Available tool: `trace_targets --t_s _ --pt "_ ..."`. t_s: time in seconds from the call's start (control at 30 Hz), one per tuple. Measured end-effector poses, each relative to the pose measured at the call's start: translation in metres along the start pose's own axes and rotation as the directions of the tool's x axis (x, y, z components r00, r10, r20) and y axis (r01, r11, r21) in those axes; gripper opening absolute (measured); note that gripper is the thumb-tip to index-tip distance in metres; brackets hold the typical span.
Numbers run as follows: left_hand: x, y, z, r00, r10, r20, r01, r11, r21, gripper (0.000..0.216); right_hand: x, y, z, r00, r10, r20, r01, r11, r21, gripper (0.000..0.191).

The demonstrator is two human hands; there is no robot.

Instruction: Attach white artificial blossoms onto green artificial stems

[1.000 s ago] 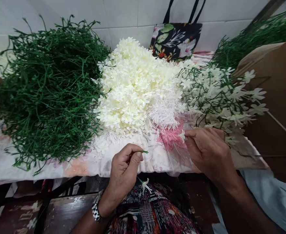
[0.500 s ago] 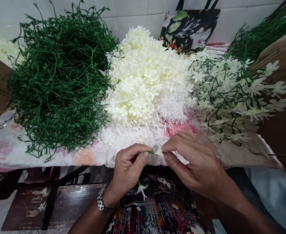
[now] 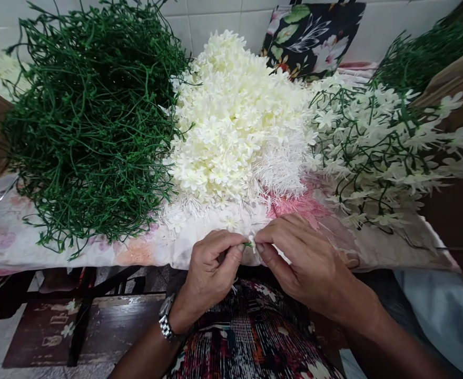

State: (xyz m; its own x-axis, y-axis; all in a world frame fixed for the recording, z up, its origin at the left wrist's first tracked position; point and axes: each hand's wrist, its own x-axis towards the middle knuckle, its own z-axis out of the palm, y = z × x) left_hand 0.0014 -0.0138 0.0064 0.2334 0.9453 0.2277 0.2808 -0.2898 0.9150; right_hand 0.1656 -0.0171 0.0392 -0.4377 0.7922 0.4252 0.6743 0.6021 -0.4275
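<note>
My left hand point(image 3: 215, 266) pinches a green plastic stem point(image 3: 248, 243) between thumb and forefinger; most of the stem is hidden by the hand. Against its tip sits a small white artificial flower point(image 3: 253, 242), held in the closed fingertips of my right hand point(image 3: 300, 258). Both hands meet just above the table's front edge, over my lap. Beyond them rises a heap of loose cream-white flower heads point(image 3: 231, 131). Left of it stands a large tangle of green plastic stems point(image 3: 92, 121). Flowers joined to stems point(image 3: 385, 152) lie in a pile on the right.
A floral cloth point(image 3: 136, 255) covers the table. Cardboard boxes point(image 3: 458, 221) flank both sides. A black floral bag point(image 3: 314, 39) leans on the tiled wall behind. At lower left is a dark wooden surface point(image 3: 124, 326) below table height.
My right hand has moved slightly left, bringing the flower against the stem tip. The white flower that hung below my left hand is now mostly hidden. The view has shifted slightly.
</note>
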Motion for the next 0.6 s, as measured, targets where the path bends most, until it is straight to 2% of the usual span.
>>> trace_targets --t_s 0.17,0.33,0.43,0.6 --pt "0.001 0.0 0.0 0.995 -0.1 0.008 0.1 0.993 -0.065 0.014 -0.004 0.003 0.007 0.996 0.092 -0.014 -0.087 0.976 0.198 0.012" --pt "0.002 0.002 0.001 0.982 -0.19 -0.008 0.187 0.97 -0.156 0.015 -0.003 0.004 0.011 0.987 0.159 -0.023 -0.147 0.956 0.254 0.011" --pt "0.002 0.001 0.0 0.992 -0.13 -0.009 0.128 0.985 -0.12 0.015 -0.001 0.004 0.011 0.988 0.146 -0.043 -0.134 0.967 0.218 0.011" --pt "0.003 -0.003 -0.002 0.997 0.069 0.017 -0.071 0.993 0.1 0.015 -0.001 0.004 0.012 0.994 0.094 -0.05 -0.086 0.986 0.141 0.012"
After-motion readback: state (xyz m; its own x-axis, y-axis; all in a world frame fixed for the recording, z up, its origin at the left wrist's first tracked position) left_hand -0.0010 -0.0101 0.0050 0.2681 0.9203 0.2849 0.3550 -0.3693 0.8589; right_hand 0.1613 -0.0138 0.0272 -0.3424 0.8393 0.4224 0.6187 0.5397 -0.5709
